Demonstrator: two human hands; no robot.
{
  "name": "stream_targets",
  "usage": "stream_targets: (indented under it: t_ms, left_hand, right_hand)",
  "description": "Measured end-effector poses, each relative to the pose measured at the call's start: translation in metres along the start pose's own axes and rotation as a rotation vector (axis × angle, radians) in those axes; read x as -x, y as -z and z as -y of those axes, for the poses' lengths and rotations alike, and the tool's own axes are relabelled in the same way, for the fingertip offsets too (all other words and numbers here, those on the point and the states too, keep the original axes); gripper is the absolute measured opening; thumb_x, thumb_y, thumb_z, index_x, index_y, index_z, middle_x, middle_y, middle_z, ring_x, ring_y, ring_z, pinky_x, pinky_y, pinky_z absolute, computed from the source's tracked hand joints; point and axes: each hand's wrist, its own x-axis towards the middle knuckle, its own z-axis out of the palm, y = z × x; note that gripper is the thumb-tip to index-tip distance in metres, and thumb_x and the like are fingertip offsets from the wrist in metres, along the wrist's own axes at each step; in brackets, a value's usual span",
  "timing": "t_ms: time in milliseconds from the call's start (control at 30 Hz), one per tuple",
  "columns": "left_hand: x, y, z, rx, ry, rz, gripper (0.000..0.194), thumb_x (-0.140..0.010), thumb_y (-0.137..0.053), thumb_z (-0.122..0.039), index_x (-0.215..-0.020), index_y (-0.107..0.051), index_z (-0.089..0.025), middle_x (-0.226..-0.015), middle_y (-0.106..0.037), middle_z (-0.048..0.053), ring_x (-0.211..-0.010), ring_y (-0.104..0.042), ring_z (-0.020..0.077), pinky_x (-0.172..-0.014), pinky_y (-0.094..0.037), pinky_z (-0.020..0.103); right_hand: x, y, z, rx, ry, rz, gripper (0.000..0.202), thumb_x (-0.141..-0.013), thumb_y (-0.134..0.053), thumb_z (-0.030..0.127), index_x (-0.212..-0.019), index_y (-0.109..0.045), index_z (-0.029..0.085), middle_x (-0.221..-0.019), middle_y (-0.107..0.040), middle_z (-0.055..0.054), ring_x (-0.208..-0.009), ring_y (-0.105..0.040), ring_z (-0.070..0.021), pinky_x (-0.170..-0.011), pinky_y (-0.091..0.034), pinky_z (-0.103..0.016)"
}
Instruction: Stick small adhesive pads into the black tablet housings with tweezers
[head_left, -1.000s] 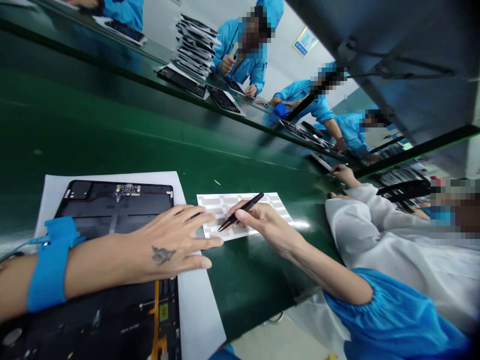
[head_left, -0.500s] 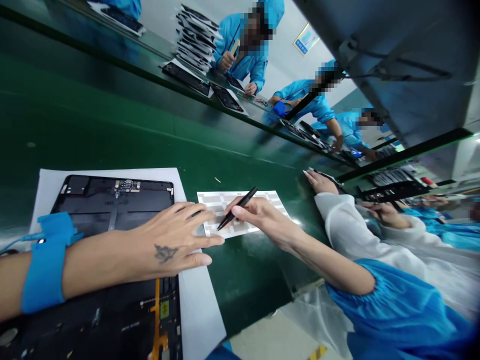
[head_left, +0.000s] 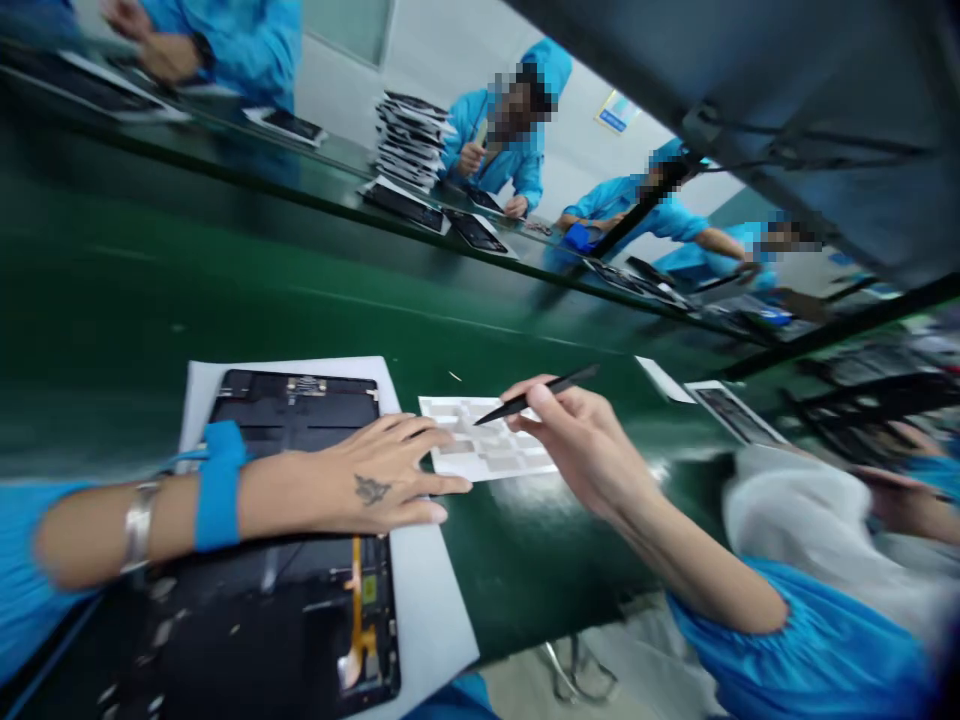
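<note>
- Two hands, one pair of tweezers point(head_left: 510, 406), one sticker sheet point(head_left: 480, 450), one open tablet shell point(head_left: 285, 620) and one white paper point(head_left: 431, 585) beneath the shell.
- The sticker sheet is white with pale grey-beige blocks in rows; it lies flat on the green surface point(head_left: 517, 580), just beyond the white paper's right edge.
- The tweezers are black and slim, tilted, tip over the sticker sheet; whether they touch it I cannot tell.
- The tablet shell, black and inside up, lies at the surface's near edge; in it are one orange ribbon point(head_left: 358, 600), one yellow-green label point(head_left: 369, 588) and a small circuit board point(head_left: 307, 386) by its far edge.
- Left hand point(head_left: 394, 475): palm down, fingers spread, grasping nothing, fingertips at the sticker sheet's left edge.
- Right hand point(head_left: 585, 440): pinching the tweezers.
- Along the surface's far edge: one tall stack point(head_left: 411, 140) and four people in blue.
</note>
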Motion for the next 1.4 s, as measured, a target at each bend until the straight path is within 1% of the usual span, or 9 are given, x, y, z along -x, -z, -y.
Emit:
stream_targets:
  t_ms: [67, 133, 200, 300, 467, 600, 700, 833, 1400]
  left_hand:
    - [0.006, 0.011, 0.004, -0.110, 0.024, -0.065, 0.050, -0.106, -0.035, -0.046, -0.150, -0.049, -0.026, -0.158, -0.030, 0.012, -0.149, -0.022, 0.0328, -0.118, -0.027, 0.051]
    - [0.017, 0.026, 0.014, -0.287, 0.167, -0.119, 0.045, -0.107, -0.034, -0.037, -0.144, -0.053, -0.019, -0.151, -0.040, 0.014, -0.139, -0.035, 0.0342, -0.109, -0.037, 0.051]
    - [0.033, 0.043, 0.025, -0.434, 0.420, -0.032, 0.035, -0.105, -0.035, -0.025, -0.123, -0.063, -0.012, -0.127, -0.056, 0.015, -0.113, -0.052, 0.0299, -0.091, -0.045, 0.045]
    - [0.059, 0.060, 0.037, -0.489, 0.663, 0.146, 0.024, -0.102, -0.039, -0.016, -0.100, -0.062, -0.011, -0.098, -0.059, 0.012, -0.082, -0.052, 0.0230, -0.070, -0.041, 0.037]
    - [0.082, 0.053, 0.037, -0.472, 0.613, 0.053, 0.021, -0.103, -0.040, -0.019, -0.094, -0.058, -0.012, -0.092, -0.056, 0.009, -0.076, -0.049, 0.0187, -0.064, -0.035, 0.032]
    - [0.091, 0.041, 0.029, -0.447, 0.582, 0.003, 0.023, -0.103, -0.040, -0.017, -0.099, -0.062, -0.012, -0.096, -0.061, 0.009, -0.085, -0.055, 0.0205, -0.071, -0.041, 0.033]
    - [0.100, 0.034, 0.030, -0.419, 0.449, -0.115, 0.029, -0.099, -0.041, -0.011, -0.112, -0.066, -0.015, -0.106, -0.064, 0.008, -0.095, -0.057, 0.0225, -0.079, -0.046, 0.035]
    - [0.109, 0.027, 0.033, -0.412, 0.349, -0.187, 0.036, -0.096, -0.039, -0.007, -0.116, -0.069, -0.014, -0.109, -0.064, 0.008, -0.096, -0.056, 0.0222, -0.083, -0.048, 0.036]
    - [0.105, 0.027, 0.029, -0.525, 0.267, -0.291, 0.033, -0.093, -0.041, -0.008, -0.106, -0.072, -0.011, -0.100, -0.066, 0.008, -0.088, -0.054, 0.0228, -0.070, -0.046, 0.035]
  right_hand:
    - [0.000, -0.002, 0.009, -0.055, 0.022, -0.054, 0.050, -0.068, -0.083, 0.061, -0.085, -0.073, 0.016, -0.079, -0.060, -0.006, -0.073, -0.054, -0.0110, -0.072, -0.046, -0.023]
    - [-0.001, -0.003, 0.014, -0.088, 0.030, -0.109, 0.052, -0.062, -0.086, 0.062, -0.083, -0.073, 0.016, -0.083, -0.060, -0.007, -0.075, -0.054, -0.0116, -0.072, -0.048, -0.024]
    - [-0.001, -0.005, 0.017, -0.099, 0.042, -0.148, 0.054, -0.058, -0.087, 0.063, -0.080, -0.073, 0.015, -0.085, -0.060, -0.007, -0.076, -0.054, -0.0122, -0.071, -0.048, -0.024]
    - [-0.001, -0.018, 0.020, -0.086, 0.072, -0.142, 0.060, -0.056, -0.086, 0.068, -0.078, -0.070, 0.014, -0.083, -0.060, -0.008, -0.076, -0.053, -0.0124, -0.073, -0.049, -0.025]
    - [-0.015, -0.070, 0.018, -0.029, 0.078, 0.019, 0.070, -0.059, -0.080, 0.074, -0.086, -0.070, 0.011, -0.080, -0.062, -0.008, -0.077, -0.057, -0.0134, -0.080, -0.050, -0.028]
    - [-0.040, -0.109, 0.007, 0.041, 0.057, 0.148, 0.076, -0.056, -0.076, 0.079, -0.084, -0.067, 0.009, -0.082, -0.063, -0.008, -0.079, -0.058, -0.0145, -0.084, -0.048, -0.031]
    - [-0.056, -0.124, -0.006, 0.070, -0.002, 0.209, 0.079, -0.055, -0.073, 0.083, -0.079, -0.063, 0.009, -0.075, -0.060, -0.007, -0.077, -0.056, -0.0146, -0.084, -0.047, -0.032]
    - [-0.065, -0.127, -0.017, 0.087, -0.076, 0.282, 0.078, -0.059, -0.071, 0.083, -0.081, -0.061, 0.009, -0.073, -0.058, -0.006, -0.076, -0.057, -0.0149, -0.082, -0.046, -0.031]
    - [-0.072, -0.123, -0.014, 0.193, -0.109, 0.372, 0.070, -0.069, -0.068, 0.080, -0.072, -0.056, 0.011, -0.077, -0.060, -0.009, -0.081, -0.057, -0.0170, -0.082, -0.045, -0.033]
